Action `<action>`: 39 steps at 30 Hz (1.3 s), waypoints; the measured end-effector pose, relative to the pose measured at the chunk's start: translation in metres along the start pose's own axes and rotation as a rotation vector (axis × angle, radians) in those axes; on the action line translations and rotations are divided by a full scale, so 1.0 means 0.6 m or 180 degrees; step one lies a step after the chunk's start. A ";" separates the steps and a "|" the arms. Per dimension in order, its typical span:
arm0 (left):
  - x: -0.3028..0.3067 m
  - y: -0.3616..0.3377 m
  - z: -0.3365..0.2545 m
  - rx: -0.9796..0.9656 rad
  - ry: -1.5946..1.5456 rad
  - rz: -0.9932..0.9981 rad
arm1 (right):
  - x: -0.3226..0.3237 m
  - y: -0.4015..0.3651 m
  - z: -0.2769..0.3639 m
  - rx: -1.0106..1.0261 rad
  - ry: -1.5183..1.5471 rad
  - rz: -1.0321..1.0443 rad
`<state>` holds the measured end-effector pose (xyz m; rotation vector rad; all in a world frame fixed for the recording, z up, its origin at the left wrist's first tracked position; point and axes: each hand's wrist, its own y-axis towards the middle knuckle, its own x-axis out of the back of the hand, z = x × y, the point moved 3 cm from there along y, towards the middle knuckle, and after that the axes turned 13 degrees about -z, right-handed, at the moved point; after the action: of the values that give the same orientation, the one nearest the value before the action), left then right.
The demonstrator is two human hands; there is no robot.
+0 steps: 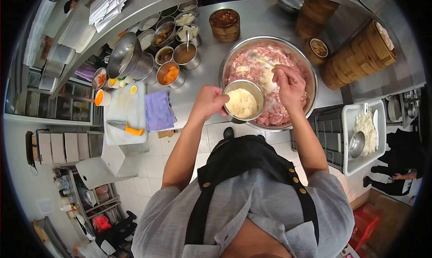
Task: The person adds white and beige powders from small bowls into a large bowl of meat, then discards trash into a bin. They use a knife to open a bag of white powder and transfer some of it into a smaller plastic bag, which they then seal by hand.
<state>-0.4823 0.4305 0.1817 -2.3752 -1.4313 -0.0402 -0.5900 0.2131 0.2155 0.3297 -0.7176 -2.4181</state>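
Observation:
My left hand [210, 102] grips the rim of a round metal container [245, 119] with its thumb inside the edge. Pale yellow powder [241, 103] fills much of it. The container is held over the near left edge of a large steel bowl [313, 92] of raw pink meat pieces [275, 116]. Above the meat, my right hand [290, 84] is closed on the handle of what looks like a metal spoon [255, 57], its head pointing left. White and yellowish powder [268, 83] lies on the meat beneath that hand.
Bamboo steamers [357, 55] stand right of the bowl, another steamer [225, 26] behind it. Pots of ingredients [170, 74] line the back left. A cutting board [123, 106] holds a yellow-handled knife [126, 128], beside a purple cloth [160, 109]. A white tub [382, 123] sits at right.

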 end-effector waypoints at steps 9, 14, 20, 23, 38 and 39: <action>-0.034 0.005 -0.035 -0.0052 0.0206 0.0200 | 0.066 -0.060 0.036 -0.0581 -0.0289 0.0337; -0.058 0.013 -0.066 -0.0326 0.0587 0.0230 | 0.071 -0.101 -0.017 -0.2143 0.0380 -0.0291; -0.073 0.040 -0.040 -0.0324 0.0335 0.0272 | 0.108 -0.071 -0.016 -0.2568 0.1011 -0.1025; -0.061 0.044 -0.029 -0.0261 0.0110 0.0205 | 0.138 -0.040 0.002 -0.1938 0.0936 -0.1177; -0.059 0.026 -0.079 -0.0458 0.0941 0.0021 | 0.053 -0.104 -0.047 -0.2502 0.0778 -0.0564; -0.059 0.028 -0.076 -0.0484 0.0921 0.0075 | 0.052 -0.101 -0.047 -0.2776 0.0969 -0.0683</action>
<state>-0.4776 0.3783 0.2118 -2.3843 -1.3017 -0.4820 -0.6322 0.2239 0.1560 0.3999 0.5354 -2.5295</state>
